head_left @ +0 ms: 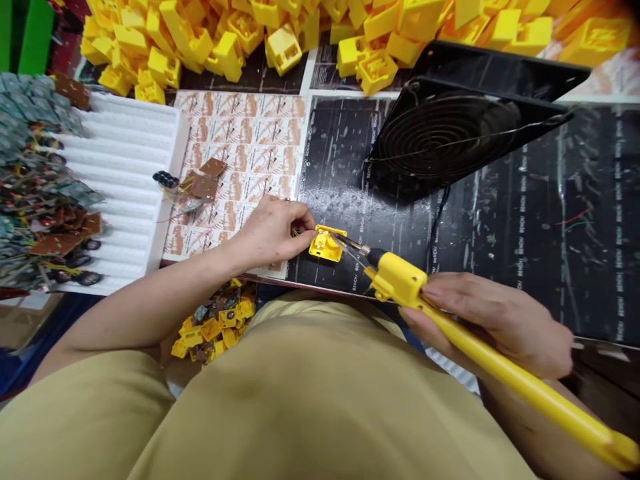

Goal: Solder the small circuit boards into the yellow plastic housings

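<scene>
A small open yellow plastic housing (pixel 327 244) lies on the black tabletop near its front edge. At its left side is my left hand (pixel 277 230), thumb and forefinger pinched together, with thin wires (pixel 297 232) showing between them. The fingertips touch or nearly touch the housing. My right hand (pixel 493 320) grips a yellow soldering iron (pixel 400 277) with a long handle. Its metal tip reaches into the housing; whether it touches a part inside, I cannot tell. A thin feed tube runs beside the tip.
Many yellow housings (pixel 283 50) are heaped along the back. A black fan (pixel 440 137) stands behind the iron. On the left, a white foam tray (pixel 125 167) bears wired circuit boards (pixel 65 237); another wired board (pixel 203 185) lies beside it. More yellow parts (pixel 220 327) sit below the table edge.
</scene>
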Available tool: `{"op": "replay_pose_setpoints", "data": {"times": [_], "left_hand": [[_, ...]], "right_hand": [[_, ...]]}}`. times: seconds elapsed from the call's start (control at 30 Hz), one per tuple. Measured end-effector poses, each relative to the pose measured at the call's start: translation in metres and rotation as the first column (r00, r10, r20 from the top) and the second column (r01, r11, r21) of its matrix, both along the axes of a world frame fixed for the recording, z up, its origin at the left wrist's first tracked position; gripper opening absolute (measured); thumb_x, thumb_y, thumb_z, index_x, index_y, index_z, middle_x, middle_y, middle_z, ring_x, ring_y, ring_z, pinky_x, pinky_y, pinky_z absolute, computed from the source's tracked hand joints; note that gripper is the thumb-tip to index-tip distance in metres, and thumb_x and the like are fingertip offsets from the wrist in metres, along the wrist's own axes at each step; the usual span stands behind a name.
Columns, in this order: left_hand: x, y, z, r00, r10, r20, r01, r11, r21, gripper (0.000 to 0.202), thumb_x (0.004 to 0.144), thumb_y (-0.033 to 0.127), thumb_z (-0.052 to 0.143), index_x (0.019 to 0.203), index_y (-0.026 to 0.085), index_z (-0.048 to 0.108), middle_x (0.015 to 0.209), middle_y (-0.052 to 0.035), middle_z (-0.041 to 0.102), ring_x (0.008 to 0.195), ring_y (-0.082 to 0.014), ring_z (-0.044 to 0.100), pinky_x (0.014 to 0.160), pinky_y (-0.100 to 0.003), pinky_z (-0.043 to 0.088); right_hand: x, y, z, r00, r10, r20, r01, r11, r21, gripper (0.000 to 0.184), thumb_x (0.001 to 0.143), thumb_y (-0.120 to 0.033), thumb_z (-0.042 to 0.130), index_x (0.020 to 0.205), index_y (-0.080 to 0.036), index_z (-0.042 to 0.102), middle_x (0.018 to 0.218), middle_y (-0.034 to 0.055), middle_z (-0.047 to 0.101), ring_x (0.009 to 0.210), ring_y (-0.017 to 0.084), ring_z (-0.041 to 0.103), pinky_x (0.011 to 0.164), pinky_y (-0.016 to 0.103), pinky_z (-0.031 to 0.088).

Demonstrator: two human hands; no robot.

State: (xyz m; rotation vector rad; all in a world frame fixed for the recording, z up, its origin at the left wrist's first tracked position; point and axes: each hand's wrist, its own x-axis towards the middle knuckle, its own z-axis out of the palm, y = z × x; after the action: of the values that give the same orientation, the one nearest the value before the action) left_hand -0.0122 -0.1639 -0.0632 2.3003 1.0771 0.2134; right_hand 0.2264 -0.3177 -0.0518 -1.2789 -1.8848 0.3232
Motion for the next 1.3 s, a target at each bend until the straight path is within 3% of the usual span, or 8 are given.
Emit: {"op": "replay_pose_setpoints", "data": {"times": [0.07, 0.2, 0.53, 0.67, 0.93, 1.07, 1.17, 1.3], "left_hand": [[0.0, -0.001, 0.001, 1.0, -0.007, -0.03, 0.008, 0.999, 0.037, 0.013, 0.078, 0.023, 0.06, 0.074, 0.015, 0.069, 0.07, 0.0003, 0.072, 0.062, -0.0119, 0.06, 0.087, -0.034, 0.044], [0.0, -0.003, 0.003, 0.995, 0.001, -0.097, 0.005, 0.998, 0.059, 0.016, 0.079, 0.026, 0.057, 0.077, 0.017, 0.07, 0.074, -0.0007, 0.073, 0.068, -0.0155, 0.061, 0.09, -0.039, 0.041], [0.002, -0.005, 0.001, 0.993, 0.009, -0.116, 0.001, 0.996, 0.087, 0.019, 0.079, 0.03, 0.054, 0.077, 0.017, 0.068, 0.075, -0.0017, 0.072, 0.073, -0.0173, 0.06, 0.089, -0.04, 0.037], [0.002, -0.005, 0.001, 0.993, 0.001, -0.115, 0.009, 0.997, 0.078, 0.019, 0.078, 0.03, 0.053, 0.076, 0.017, 0.067, 0.076, -0.0014, 0.071, 0.072, -0.0168, 0.059, 0.089, -0.039, 0.036], [0.0, -0.005, 0.002, 0.995, -0.011, -0.096, 0.019, 0.997, 0.081, 0.017, 0.08, 0.03, 0.054, 0.076, 0.017, 0.065, 0.078, -0.0015, 0.071, 0.075, -0.0175, 0.061, 0.092, -0.041, 0.036], [-0.009, -0.004, 0.0, 0.997, -0.004, 0.08, -0.002, 0.997, 0.075, 0.02, 0.084, 0.034, 0.055, 0.079, 0.019, 0.066, 0.095, -0.0034, 0.072, 0.094, -0.019, 0.064, 0.098, -0.04, 0.038], [-0.014, -0.004, -0.001, 0.993, -0.049, 0.105, 0.046, 0.999, 0.028, 0.018, 0.082, 0.034, 0.059, 0.078, 0.019, 0.068, 0.109, -0.0047, 0.071, 0.105, -0.021, 0.062, 0.102, -0.042, 0.037], [-0.011, -0.004, 0.001, 0.994, -0.108, -0.033, 0.109, 0.994, 0.008, 0.012, 0.078, 0.028, 0.062, 0.076, 0.02, 0.07, 0.116, -0.0051, 0.069, 0.115, -0.0254, 0.058, 0.107, -0.047, 0.032]], "right_hand": [[0.002, 0.007, -0.007, 0.995, 0.084, 0.061, -0.089, 0.993, 0.083, 0.014, 0.085, -0.02, 0.071, 0.092, -0.022, 0.059, 0.075, -0.0003, 0.068, 0.066, 0.013, 0.067, 0.061, 0.023, 0.059], [0.0, 0.012, -0.009, 0.987, 0.078, 0.143, -0.097, 0.987, 0.128, 0.015, 0.085, -0.018, 0.071, 0.088, -0.02, 0.056, 0.076, 0.0011, 0.068, 0.067, 0.012, 0.067, 0.066, 0.022, 0.059], [-0.003, 0.011, 0.013, 0.943, 0.143, 0.3, -0.19, 0.973, 0.133, 0.018, 0.081, -0.017, 0.075, 0.087, -0.019, 0.058, 0.078, 0.0012, 0.069, 0.07, 0.012, 0.067, 0.069, 0.024, 0.06], [0.003, 0.006, 0.014, 0.965, 0.043, 0.258, -0.063, 0.995, 0.071, 0.013, 0.091, -0.022, 0.063, 0.08, -0.02, 0.057, 0.074, 0.0011, 0.066, 0.068, 0.01, 0.065, 0.07, 0.023, 0.059], [0.007, 0.008, 0.006, 0.978, 0.065, 0.196, -0.082, 0.993, 0.082, 0.009, 0.089, -0.016, 0.065, 0.091, -0.022, 0.058, 0.077, 0.0001, 0.067, 0.069, 0.011, 0.066, 0.067, 0.022, 0.059], [0.008, 0.008, 0.005, 0.991, 0.069, 0.119, -0.075, 0.996, 0.053, 0.037, 0.087, -0.015, 0.067, 0.121, -0.023, 0.054, 0.08, 0.0, 0.069, 0.072, 0.013, 0.068, 0.069, 0.026, 0.06], [0.011, 0.006, 0.006, 0.989, 0.055, 0.135, -0.071, 0.991, 0.115, 0.052, 0.081, -0.011, 0.072, 0.129, -0.017, 0.052, 0.083, 0.0018, 0.069, 0.074, 0.013, 0.068, 0.071, 0.024, 0.059], [0.013, 0.003, 0.007, 0.972, 0.206, 0.11, -0.206, 0.978, -0.013, 0.034, 0.085, -0.011, 0.067, 0.117, -0.018, 0.056, 0.082, 0.0019, 0.068, 0.079, 0.014, 0.068, 0.076, 0.027, 0.059]]}}
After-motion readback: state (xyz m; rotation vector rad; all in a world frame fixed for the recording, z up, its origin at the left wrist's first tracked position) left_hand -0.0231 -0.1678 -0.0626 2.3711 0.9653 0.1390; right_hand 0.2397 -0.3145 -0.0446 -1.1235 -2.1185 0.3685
